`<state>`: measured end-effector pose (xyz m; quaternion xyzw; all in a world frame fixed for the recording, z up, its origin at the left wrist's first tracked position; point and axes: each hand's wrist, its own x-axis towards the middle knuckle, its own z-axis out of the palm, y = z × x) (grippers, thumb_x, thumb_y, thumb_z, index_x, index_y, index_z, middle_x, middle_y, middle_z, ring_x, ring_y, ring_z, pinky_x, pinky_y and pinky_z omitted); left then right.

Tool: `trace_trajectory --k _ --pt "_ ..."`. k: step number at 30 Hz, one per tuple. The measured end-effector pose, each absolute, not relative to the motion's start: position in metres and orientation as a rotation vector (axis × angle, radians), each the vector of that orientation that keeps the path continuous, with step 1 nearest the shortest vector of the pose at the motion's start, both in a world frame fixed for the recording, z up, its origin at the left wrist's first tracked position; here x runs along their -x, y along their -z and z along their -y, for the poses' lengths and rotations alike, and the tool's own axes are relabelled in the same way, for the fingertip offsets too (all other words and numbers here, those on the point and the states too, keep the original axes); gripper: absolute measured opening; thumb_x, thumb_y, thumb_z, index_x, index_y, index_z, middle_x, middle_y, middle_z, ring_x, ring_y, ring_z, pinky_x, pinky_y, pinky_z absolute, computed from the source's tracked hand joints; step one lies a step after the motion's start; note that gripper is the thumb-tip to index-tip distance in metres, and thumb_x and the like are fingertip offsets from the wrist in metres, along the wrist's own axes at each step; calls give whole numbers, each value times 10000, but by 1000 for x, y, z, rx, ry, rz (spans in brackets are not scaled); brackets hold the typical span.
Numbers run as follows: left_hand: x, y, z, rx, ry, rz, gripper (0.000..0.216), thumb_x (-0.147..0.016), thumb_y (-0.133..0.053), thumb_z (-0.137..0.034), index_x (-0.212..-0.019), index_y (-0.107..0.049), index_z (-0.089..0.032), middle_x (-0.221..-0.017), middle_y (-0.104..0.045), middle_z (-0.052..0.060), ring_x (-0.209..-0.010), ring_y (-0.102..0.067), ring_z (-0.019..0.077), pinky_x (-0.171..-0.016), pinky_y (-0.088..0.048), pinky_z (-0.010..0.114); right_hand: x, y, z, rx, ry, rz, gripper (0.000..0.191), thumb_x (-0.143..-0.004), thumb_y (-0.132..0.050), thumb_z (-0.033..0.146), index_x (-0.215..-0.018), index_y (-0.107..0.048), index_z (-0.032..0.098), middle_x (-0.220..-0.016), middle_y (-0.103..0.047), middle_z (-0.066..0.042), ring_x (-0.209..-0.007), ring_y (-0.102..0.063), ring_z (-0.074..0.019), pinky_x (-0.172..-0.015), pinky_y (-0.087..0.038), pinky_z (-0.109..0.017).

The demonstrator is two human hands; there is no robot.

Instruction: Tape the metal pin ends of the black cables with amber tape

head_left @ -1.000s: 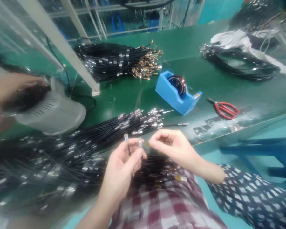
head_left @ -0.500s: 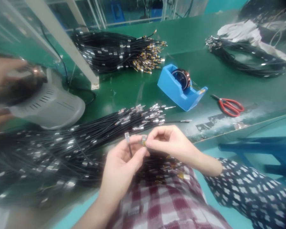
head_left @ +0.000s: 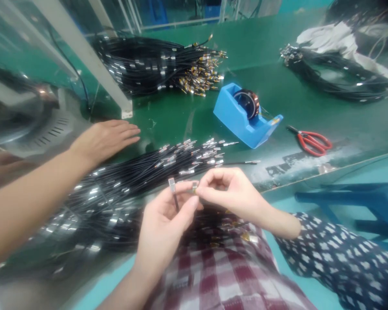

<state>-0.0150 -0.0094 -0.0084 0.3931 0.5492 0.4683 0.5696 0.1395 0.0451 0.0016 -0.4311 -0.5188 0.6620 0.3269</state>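
A black cable with a silver metal connector [head_left: 171,185] is gripped in my left hand [head_left: 163,221], the connector standing up above the fingers. Close beside it, my right hand [head_left: 231,187] pinches at a small silver connector end [head_left: 194,187] that carries a bit of amber tape. My left thumb and fingertip also meet this end, so both hands touch there. Below them, a bundle of black cables [head_left: 213,221] with amber-taped ends lies across my lap, partly hidden by my hands. Just beyond my hands, another bundle of black cables [head_left: 155,161] with bare silver connectors rests on the bench.
A blue tape dispenser [head_left: 236,118] and red-handled pliers [head_left: 314,143] stand on the green bench [head_left: 265,47]. Taped cables [head_left: 145,64] lie at the back, coiled cables [head_left: 339,82] at right. At left are a grey machine [head_left: 48,129], a white post [head_left: 93,56] and a co-worker's hand [head_left: 106,137].
A co-worker's arm has reached in from the left, its flat hand now over the bench beside the grey machine. The machine has shifted left. My own hands have hardly moved.
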Motion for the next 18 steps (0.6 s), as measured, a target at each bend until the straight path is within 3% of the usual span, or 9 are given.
trace_trajectory --k 6,13,18 --pt "11 6 1 -783 -1176 -1209 73 -842 -680 -220 -888 -679 -163 -620 -634 0 -396 -397 43 -395 -276 185 -139 4 -43 1020 -1788 1365 201 -821 -687 306 -729 -629 137 -670 -676 -38 -653 -594 -128 -625 -454 -252" --pt "12 5 0 -699 -1110 -1194 219 -794 -741 -263 -967 -638 -176 -645 -623 -18 -455 -406 41 -428 -278 162 -139 3 -45 1015 -1802 1305 274 -793 -708 392 -736 -633 134 -663 -653 -25 -655 -578 -129 -650 -448 -262" --pt "12 1 -2 -595 -1053 -1240 224 -704 -792 -202 -761 -586 -138 -579 -587 -27 -451 -384 34 -432 -270 157 -141 0 -46 1094 -1715 1371 244 -817 -668 357 -718 -654 134 -723 -658 -22 -674 -557 -116 -679 -447 -248"
